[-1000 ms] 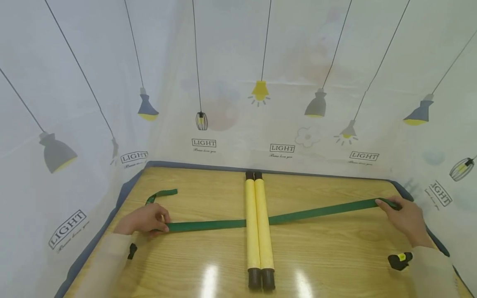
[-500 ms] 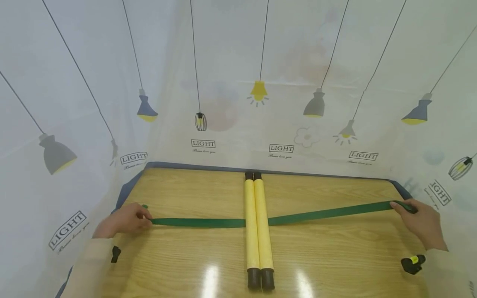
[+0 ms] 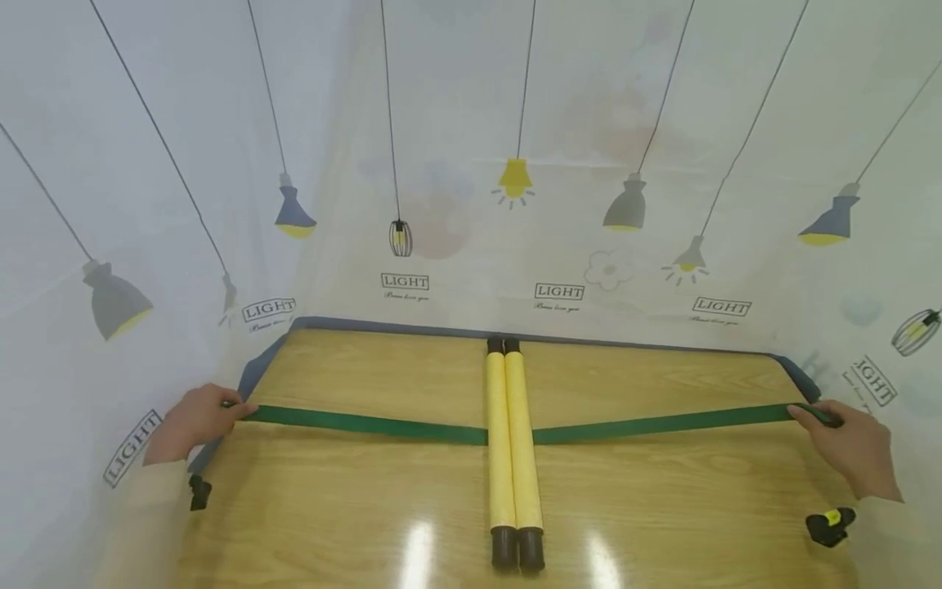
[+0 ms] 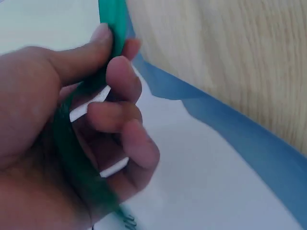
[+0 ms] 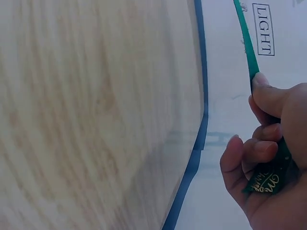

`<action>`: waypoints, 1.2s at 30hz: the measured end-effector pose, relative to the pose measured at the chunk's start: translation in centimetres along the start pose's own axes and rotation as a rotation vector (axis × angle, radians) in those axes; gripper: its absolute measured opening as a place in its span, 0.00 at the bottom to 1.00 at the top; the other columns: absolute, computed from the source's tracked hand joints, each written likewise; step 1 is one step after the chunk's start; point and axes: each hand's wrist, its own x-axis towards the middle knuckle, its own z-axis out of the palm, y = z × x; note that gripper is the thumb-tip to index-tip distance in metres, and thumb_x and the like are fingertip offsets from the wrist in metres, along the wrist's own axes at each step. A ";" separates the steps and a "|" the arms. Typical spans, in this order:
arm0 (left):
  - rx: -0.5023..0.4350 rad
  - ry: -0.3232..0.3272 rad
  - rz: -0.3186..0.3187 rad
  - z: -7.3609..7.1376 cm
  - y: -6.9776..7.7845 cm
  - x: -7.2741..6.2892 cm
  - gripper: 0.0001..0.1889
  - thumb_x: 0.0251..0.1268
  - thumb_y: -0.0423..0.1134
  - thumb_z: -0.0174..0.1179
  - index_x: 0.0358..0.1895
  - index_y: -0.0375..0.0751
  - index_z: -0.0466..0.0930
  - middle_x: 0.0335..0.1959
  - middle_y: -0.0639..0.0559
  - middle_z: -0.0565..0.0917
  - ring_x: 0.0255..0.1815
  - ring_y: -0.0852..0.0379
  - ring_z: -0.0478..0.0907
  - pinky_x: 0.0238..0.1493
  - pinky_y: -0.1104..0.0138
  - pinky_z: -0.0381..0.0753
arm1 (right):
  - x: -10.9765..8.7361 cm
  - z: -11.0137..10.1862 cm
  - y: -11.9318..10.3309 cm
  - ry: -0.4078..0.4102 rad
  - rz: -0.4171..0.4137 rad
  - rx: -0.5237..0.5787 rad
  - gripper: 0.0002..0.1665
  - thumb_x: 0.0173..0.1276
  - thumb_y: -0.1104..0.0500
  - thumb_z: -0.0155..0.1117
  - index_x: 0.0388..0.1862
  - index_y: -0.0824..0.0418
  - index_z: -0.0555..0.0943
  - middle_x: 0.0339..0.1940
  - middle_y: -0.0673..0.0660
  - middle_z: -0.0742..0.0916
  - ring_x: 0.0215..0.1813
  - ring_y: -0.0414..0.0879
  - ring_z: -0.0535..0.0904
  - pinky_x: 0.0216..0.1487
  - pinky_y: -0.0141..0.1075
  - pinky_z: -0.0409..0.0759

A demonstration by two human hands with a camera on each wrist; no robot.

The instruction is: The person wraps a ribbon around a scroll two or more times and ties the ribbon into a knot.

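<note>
A long green ribbon (image 3: 368, 426) runs sideways beneath two yellow sticks with dark end caps, the left stick (image 3: 500, 458) and the right stick (image 3: 524, 458), which lie side by side. At the table's left edge, my left hand (image 3: 197, 421) pinches the ribbon between thumb and forefinger. In the left wrist view, the ribbon's tail (image 4: 79, 153) hangs across the palm behind loosely bent fingers. Over the right edge, my right hand (image 3: 850, 446) pinches the other side. Its gold-lettered ribbon end (image 5: 271, 177) is bunched in the palm. Both ribbon halves slope up from the sticks.
The wooden table (image 3: 368, 507) has a blue border (image 3: 412, 329). A pale curtain (image 3: 471, 106) printed with lamps surrounds its back and sides. Dark wrist devices sit near each sleeve, the right device (image 3: 830, 528) bearing a yellow mark.
My left hand has moved left and away, drawing its side of the ribbon out and up. The right hand has shifted right with its side. The sticks have stayed in place.
</note>
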 end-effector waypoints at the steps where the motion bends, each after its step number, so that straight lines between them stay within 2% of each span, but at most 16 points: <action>1: 0.008 -0.006 -0.023 0.0 0.0 0.1 0.32 0.72 0.56 0.61 0.56 0.23 0.80 0.39 0.36 0.87 0.37 0.46 0.83 0.40 0.51 0.82 | -0.1 -0.1 0.2 -0.010 -0.002 -0.002 0.40 0.78 0.38 0.55 0.55 0.79 0.77 0.51 0.83 0.81 0.48 0.77 0.78 0.45 0.64 0.75; 3: 0.014 -0.020 -0.067 0.1 0.0 0.3 0.35 0.71 0.58 0.62 0.56 0.22 0.78 0.37 0.37 0.87 0.38 0.44 0.84 0.42 0.50 0.82 | -0.1 -0.2 0.4 -0.044 -0.004 -0.009 0.40 0.79 0.38 0.55 0.57 0.79 0.75 0.54 0.85 0.79 0.51 0.80 0.76 0.47 0.67 0.75; 6: 0.028 -0.010 -0.107 0.6 0.0 0.7 0.36 0.68 0.58 0.64 0.55 0.21 0.79 0.40 0.32 0.87 0.39 0.42 0.84 0.42 0.49 0.83 | -0.3 -0.5 0.5 -0.110 -0.003 -0.010 0.39 0.79 0.39 0.54 0.58 0.77 0.75 0.57 0.86 0.77 0.54 0.82 0.73 0.50 0.69 0.73; 7: 0.033 0.009 -0.121 0.9 0.0 0.7 0.35 0.68 0.57 0.65 0.54 0.21 0.79 0.41 0.31 0.87 0.38 0.43 0.84 0.41 0.51 0.83 | -0.4 -0.5 0.5 -0.131 0.005 -0.010 0.38 0.79 0.39 0.54 0.59 0.76 0.75 0.58 0.86 0.76 0.55 0.82 0.72 0.51 0.70 0.73; 10: 0.040 0.074 -0.132 1.9 0.3 0.9 0.27 0.65 0.52 0.68 0.44 0.24 0.84 0.36 0.33 0.87 0.30 0.47 0.80 0.32 0.57 0.80 | -0.6 -0.6 0.6 -0.181 0.021 0.001 0.38 0.80 0.39 0.53 0.62 0.75 0.73 0.60 0.85 0.76 0.57 0.81 0.71 0.52 0.69 0.73; 12: 0.041 0.117 -0.131 2.7 0.7 1.0 0.21 0.64 0.47 0.69 0.38 0.26 0.84 0.33 0.34 0.86 0.28 0.48 0.78 0.29 0.58 0.77 | -0.7 -0.7 0.7 -0.211 0.016 -0.005 0.38 0.80 0.40 0.53 0.64 0.74 0.72 0.63 0.85 0.74 0.59 0.81 0.70 0.53 0.68 0.72; 15: 0.053 0.189 -0.106 3.7 1.7 1.1 0.21 0.61 0.42 0.69 0.42 0.23 0.81 0.36 0.29 0.83 0.33 0.39 0.76 0.33 0.53 0.76 | -0.7 -0.9 0.6 -0.244 0.006 -0.018 0.41 0.80 0.39 0.52 0.69 0.75 0.68 0.67 0.87 0.69 0.63 0.83 0.66 0.57 0.71 0.69; 17: 0.068 0.246 -0.083 3.9 2.7 1.2 0.25 0.60 0.42 0.69 0.48 0.20 0.78 0.42 0.23 0.81 0.40 0.32 0.74 0.37 0.48 0.74 | -0.5 -1.1 0.3 -0.252 -0.008 -0.033 0.43 0.80 0.38 0.51 0.70 0.76 0.66 0.68 0.89 0.64 0.65 0.85 0.61 0.59 0.74 0.66; 19: 0.066 0.272 -0.080 4.0 3.9 1.2 0.30 0.62 0.44 0.68 0.55 0.18 0.75 0.48 0.19 0.77 0.45 0.27 0.70 0.38 0.44 0.74 | -0.4 -1.2 -0.3 -0.260 -0.017 -0.027 0.45 0.80 0.37 0.50 0.71 0.77 0.65 0.69 0.89 0.63 0.66 0.86 0.60 0.59 0.75 0.65; 22: 0.033 0.269 -0.056 4.2 6.0 1.0 0.30 0.66 0.48 0.67 0.53 0.20 0.76 0.49 0.19 0.78 0.47 0.25 0.73 0.37 0.44 0.78 | -0.3 -1.1 -1.7 -0.263 -0.042 -0.009 0.45 0.80 0.37 0.50 0.71 0.77 0.65 0.69 0.86 0.66 0.65 0.84 0.63 0.57 0.73 0.69; 24: -0.009 0.238 -0.037 4.8 7.6 0.8 0.27 0.69 0.51 0.65 0.46 0.23 0.79 0.43 0.25 0.82 0.41 0.32 0.78 0.34 0.48 0.80 | -0.4 -0.7 -2.9 -0.257 -0.058 0.010 0.44 0.80 0.38 0.51 0.70 0.78 0.66 0.68 0.85 0.69 0.63 0.81 0.67 0.54 0.69 0.73; 26: -0.043 0.215 -0.004 5.8 8.9 0.9 0.25 0.70 0.53 0.64 0.37 0.28 0.80 0.33 0.33 0.84 0.31 0.41 0.80 0.29 0.55 0.78 | -0.6 0.0 -4.2 -0.259 -0.083 0.029 0.43 0.80 0.38 0.52 0.69 0.78 0.67 0.65 0.83 0.72 0.60 0.78 0.71 0.52 0.65 0.76; 30: -0.089 0.118 -0.005 7.8 11.6 1.2 0.26 0.73 0.57 0.60 0.23 0.40 0.76 0.17 0.51 0.75 0.19 0.55 0.69 0.22 0.64 0.68 | -1.2 1.7 -7.1 -0.285 -0.143 0.056 0.41 0.79 0.39 0.54 0.67 0.76 0.71 0.63 0.80 0.77 0.56 0.74 0.78 0.50 0.61 0.80; 32: -0.101 0.086 -0.011 8.6 12.9 1.2 0.28 0.74 0.59 0.58 0.19 0.43 0.72 0.13 0.55 0.68 0.16 0.58 0.64 0.20 0.66 0.64 | -1.5 2.5 -8.5 -0.307 -0.179 0.065 0.39 0.79 0.39 0.55 0.65 0.75 0.73 0.61 0.79 0.79 0.55 0.72 0.80 0.50 0.60 0.81; 36: -0.110 0.074 0.004 9.9 15.0 1.2 0.31 0.73 0.61 0.58 0.14 0.48 0.65 0.10 0.59 0.59 0.13 0.62 0.55 0.18 0.69 0.57 | -2.5 4.2 -11.5 -0.353 -0.203 0.089 0.35 0.78 0.40 0.58 0.61 0.73 0.77 0.56 0.76 0.82 0.52 0.67 0.82 0.49 0.57 0.82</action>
